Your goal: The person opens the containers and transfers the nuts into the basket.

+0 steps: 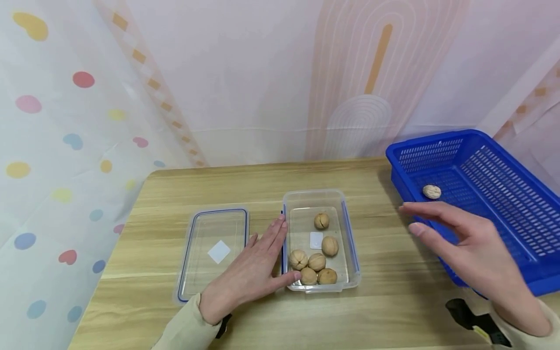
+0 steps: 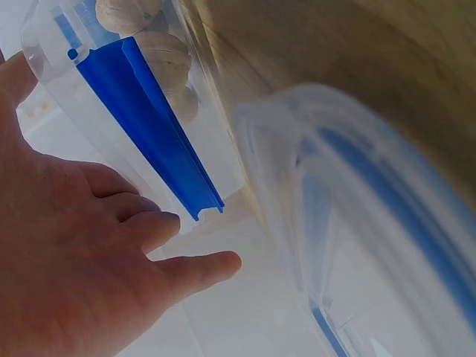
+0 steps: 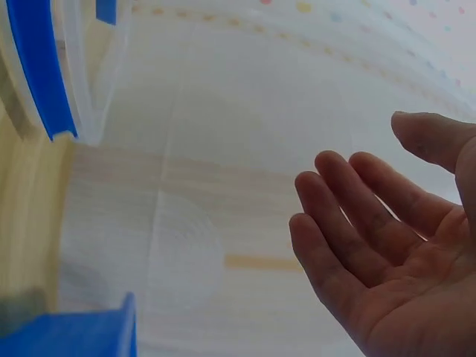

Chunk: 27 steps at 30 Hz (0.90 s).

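Several walnuts [image 1: 317,262] lie in a clear plastic container [image 1: 312,199] with blue side clips, most of them grouped at its near end. My left hand [image 1: 251,272] rests along the container's left side, fingers fairly straight and thumb over the near left rim. The left wrist view shows that hand beside a hanging blue clip [image 2: 149,126]. Over the left edge of a blue plastic basket [image 1: 395,170] hovers my right hand [image 1: 477,248], its fingers relaxed and holding nothing. One walnut [image 1: 431,191] lies inside the basket, just beyond those fingertips.
A clear lid [image 1: 199,265] with a blue seal lies flat on the wooden table [image 1: 262,180], left of the container. Behind the table's far edge hangs a patterned cloth [image 1: 253,73]. The basket stands at the table's right side.
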{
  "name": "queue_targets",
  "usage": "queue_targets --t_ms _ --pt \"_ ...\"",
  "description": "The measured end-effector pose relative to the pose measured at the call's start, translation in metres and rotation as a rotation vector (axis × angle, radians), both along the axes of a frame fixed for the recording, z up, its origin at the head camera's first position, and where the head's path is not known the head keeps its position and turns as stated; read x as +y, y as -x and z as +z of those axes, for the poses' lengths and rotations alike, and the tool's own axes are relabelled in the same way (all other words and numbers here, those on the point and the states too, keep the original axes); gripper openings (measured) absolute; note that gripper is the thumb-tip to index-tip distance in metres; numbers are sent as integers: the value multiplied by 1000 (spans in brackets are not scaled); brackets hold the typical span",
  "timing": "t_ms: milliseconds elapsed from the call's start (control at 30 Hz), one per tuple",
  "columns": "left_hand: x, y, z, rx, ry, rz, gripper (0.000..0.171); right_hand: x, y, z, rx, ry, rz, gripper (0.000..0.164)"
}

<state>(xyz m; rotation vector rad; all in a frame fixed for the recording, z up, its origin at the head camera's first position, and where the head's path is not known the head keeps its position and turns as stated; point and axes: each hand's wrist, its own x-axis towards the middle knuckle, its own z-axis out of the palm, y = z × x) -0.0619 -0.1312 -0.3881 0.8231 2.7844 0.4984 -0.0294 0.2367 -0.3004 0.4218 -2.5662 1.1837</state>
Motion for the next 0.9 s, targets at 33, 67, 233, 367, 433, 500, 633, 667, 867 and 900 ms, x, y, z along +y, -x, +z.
queue_targets --t_ms 33,67,233,367,433,500,633,667,867,900 --pt "0 0 0 -1 -3 1 107 -5 1 -2 15 8 12 38" --pt "0 0 0 -1 -6 2 107 -9 3 -3 30 13 23 38" --pt "0 0 -1 -5 -12 4 107 -26 12 -15 33 36 61 35" --pt "-1 0 -1 -4 -16 5 106 -38 22 -25 -13 82 85 31" --pt "-1 0 -2 -5 -16 4 106 -43 28 -31 -27 87 91 28" --pt "-1 0 -2 -6 -16 3 105 -48 34 -36 -38 89 99 26" --pt "-1 0 -2 -3 -21 4 105 -55 49 -47 -60 77 115 24" --pt "-1 0 -2 -1 -22 4 105 -56 52 -49 -66 76 124 23" --pt "-1 0 -2 4 -29 4 105 -62 69 -59 -87 66 173 22" --pt "-1 0 -2 4 -30 4 105 -63 71 -60 -86 59 179 22"
